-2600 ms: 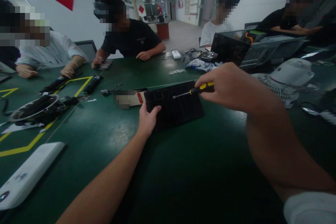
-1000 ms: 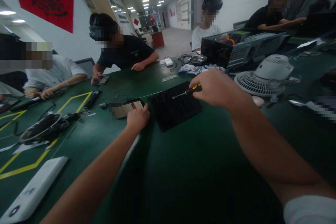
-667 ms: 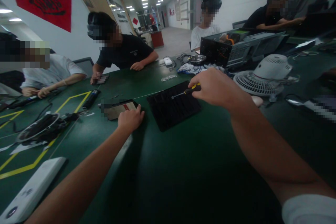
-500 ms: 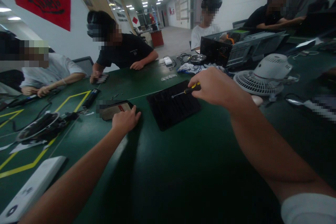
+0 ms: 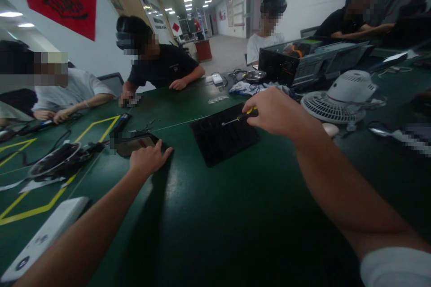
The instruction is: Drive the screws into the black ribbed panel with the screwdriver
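My right hand (image 5: 274,110) is closed around the black and yellow handle of a screwdriver (image 5: 241,118). The screwdriver's metal shaft points left over a flat black compartment tray (image 5: 215,156) on the green table. What lies in the tray's dark compartments is hard to make out. To the left of the tray, my left hand (image 5: 148,159) is open, fingers apart, at the near right edge of a flat, phone-like device (image 5: 129,145) with a dark frame. Part of that device is blurred out and part is covered by my hand.
A white fan (image 5: 350,94) and an opened computer case (image 5: 279,65) stand at the right. A long white device (image 5: 47,237) lies near left, beyond it a dark cable-and-ring assembly (image 5: 60,163). Several people sit around the table. Small loose parts (image 5: 153,123) lie behind the phone-like device.
My left hand and the phone-like device have shifted left, away from the tray. The right hand keeps the screwdriver over the tray, nearly unmoved. The whole view has swung slightly left.
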`<state>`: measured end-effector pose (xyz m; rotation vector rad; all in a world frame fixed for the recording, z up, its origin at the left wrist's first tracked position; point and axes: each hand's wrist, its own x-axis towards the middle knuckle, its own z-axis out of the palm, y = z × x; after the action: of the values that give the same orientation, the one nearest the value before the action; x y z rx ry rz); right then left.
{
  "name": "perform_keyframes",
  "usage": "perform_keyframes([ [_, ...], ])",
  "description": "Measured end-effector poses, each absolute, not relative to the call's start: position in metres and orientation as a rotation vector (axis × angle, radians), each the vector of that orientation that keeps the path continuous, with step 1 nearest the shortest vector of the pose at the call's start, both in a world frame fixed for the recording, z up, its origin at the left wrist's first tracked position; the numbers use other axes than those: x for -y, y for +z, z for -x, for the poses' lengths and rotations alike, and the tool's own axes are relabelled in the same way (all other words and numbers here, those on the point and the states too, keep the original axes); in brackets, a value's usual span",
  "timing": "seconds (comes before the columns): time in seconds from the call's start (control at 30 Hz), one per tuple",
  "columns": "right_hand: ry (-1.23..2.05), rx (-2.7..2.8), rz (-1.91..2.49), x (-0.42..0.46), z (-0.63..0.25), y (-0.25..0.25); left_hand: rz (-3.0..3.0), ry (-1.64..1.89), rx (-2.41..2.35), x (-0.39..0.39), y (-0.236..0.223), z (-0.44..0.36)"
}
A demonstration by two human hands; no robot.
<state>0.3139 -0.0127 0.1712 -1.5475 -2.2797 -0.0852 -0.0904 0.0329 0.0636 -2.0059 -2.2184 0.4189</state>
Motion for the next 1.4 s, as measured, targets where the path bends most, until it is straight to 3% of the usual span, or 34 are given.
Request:
perform_keyframes([
  [0.17, -0.103, 2.288, 1.546, 0.012, -0.315, 0.172, 2.047, 0.043, 2.362, -0.025, 0.067, 0.068],
  [0.27, -0.126, 2.268, 1.566, 0.012, -0.316, 0.172, 2.248, -0.566, 2.510, -0.019, 0.061, 0.038],
  [0.43, -0.159, 2.260, 1.565, 0.010, -0.320, 0.171, 2.259, -2.012, 2.635, -0.020, 0.034, -0.019],
  [0.57, -0.192, 2.239, 1.547, 0.014, -0.322, 0.174, 2.169, -2.489, 2.476, -0.028, 0.016, -0.047],
  [0.93, -0.226, 2.232, 1.528, 0.038, -0.303, 0.183, 1.965, -2.357, 2.509, -0.020, 0.003, -0.013],
  [1.4, -0.262, 2.303, 1.530, 0.035, -0.291, 0.172, 2.214, -2.578, 2.248, -0.017, -0.002, -0.016],
])
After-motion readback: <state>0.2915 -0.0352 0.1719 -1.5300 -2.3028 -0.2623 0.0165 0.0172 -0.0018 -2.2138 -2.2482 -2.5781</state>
